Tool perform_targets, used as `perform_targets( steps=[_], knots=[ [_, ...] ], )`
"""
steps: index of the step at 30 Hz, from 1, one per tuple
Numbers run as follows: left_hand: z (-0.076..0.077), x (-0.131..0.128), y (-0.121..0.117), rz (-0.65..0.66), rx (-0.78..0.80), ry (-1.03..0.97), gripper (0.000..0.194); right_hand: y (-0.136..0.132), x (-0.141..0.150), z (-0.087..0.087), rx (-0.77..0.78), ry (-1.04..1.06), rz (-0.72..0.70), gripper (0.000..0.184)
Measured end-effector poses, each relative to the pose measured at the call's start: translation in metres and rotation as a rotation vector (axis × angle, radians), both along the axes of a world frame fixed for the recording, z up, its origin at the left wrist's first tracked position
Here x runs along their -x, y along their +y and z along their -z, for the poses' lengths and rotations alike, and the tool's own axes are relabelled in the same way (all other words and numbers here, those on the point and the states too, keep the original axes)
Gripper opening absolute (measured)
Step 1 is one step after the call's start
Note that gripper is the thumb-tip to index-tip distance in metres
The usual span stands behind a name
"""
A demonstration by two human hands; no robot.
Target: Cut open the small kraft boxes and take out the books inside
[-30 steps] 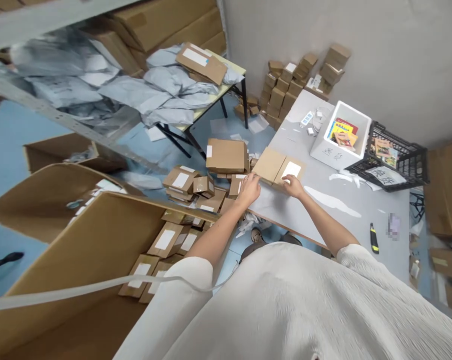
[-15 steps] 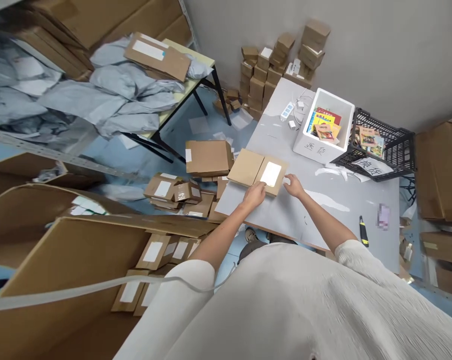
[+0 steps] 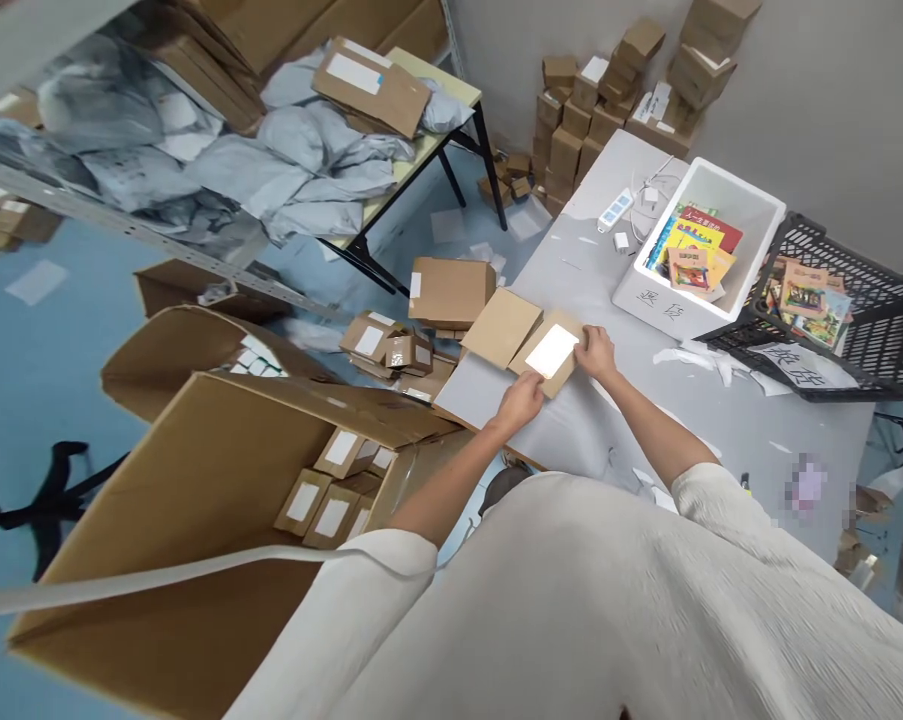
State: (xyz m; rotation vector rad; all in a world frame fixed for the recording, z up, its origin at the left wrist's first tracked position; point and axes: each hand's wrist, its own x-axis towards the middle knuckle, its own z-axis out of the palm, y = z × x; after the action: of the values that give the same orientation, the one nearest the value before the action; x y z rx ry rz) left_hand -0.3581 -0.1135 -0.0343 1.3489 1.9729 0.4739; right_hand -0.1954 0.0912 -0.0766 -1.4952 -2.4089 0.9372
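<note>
Two small brown cardboard boxes lie at the left end of the grey table. The labelled cardboard box has a bright white label on its top; the plain cardboard box sits close against its left side. My left hand is closed on the labelled box's near edge, thumb by the label's lower corner. On the box's right edge, my right hand is closed too, fingers bent over it. The labelled box looks slightly tilted; whether it still touches the table is unclear.
A white foam box of booklets and a black crate stand at the back right. Left of me, a large open carton holds several labelled boxes. Grey parcels cover another table. Boxes crowd the floor beyond the table.
My right hand, beside the labelled box before, now grips its right edge. The labelled box has turned and parted a little from the plain one. My view has swung left.
</note>
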Motion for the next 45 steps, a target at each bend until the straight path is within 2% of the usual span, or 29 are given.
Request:
perform_targets(
  steps=[5,9,12,19,26,30,36,41,45],
  knots=[
    [-0.004,-0.011,0.005,0.012,0.009,0.008,0.039,-0.011,-0.036,-0.007,0.029,-0.035,0.118,0.049],
    [-0.004,-0.022,0.013,0.087,0.015,0.009,0.04,-0.032,-0.073,-0.02,0.049,-0.121,0.231,0.046],
    [-0.003,-0.033,0.016,0.155,-0.005,0.006,0.039,-0.055,-0.101,-0.028,0.04,-0.143,0.341,0.048],
    [-0.001,-0.071,0.02,0.29,-0.044,-0.027,0.041,-0.122,-0.167,-0.039,0.048,-0.19,0.56,0.039],
    [-0.011,-0.124,0.024,0.471,-0.068,-0.076,0.045,-0.172,-0.229,-0.053,0.086,-0.191,0.744,0.036],
    [-0.015,-0.15,0.029,0.508,-0.084,-0.085,0.045,-0.181,-0.255,-0.057,0.075,-0.174,0.805,0.036],
    [-0.017,-0.192,0.043,0.52,-0.094,-0.097,0.049,-0.178,-0.296,-0.056,0.11,-0.134,0.84,0.031],
    [-0.015,-0.242,0.053,0.482,-0.085,-0.074,0.05,-0.172,-0.344,-0.05,0.154,-0.119,0.84,0.029],
    [-0.008,-0.282,0.053,0.467,-0.08,-0.062,0.05,-0.166,-0.384,-0.043,0.167,-0.121,0.826,0.03]
  ],
)
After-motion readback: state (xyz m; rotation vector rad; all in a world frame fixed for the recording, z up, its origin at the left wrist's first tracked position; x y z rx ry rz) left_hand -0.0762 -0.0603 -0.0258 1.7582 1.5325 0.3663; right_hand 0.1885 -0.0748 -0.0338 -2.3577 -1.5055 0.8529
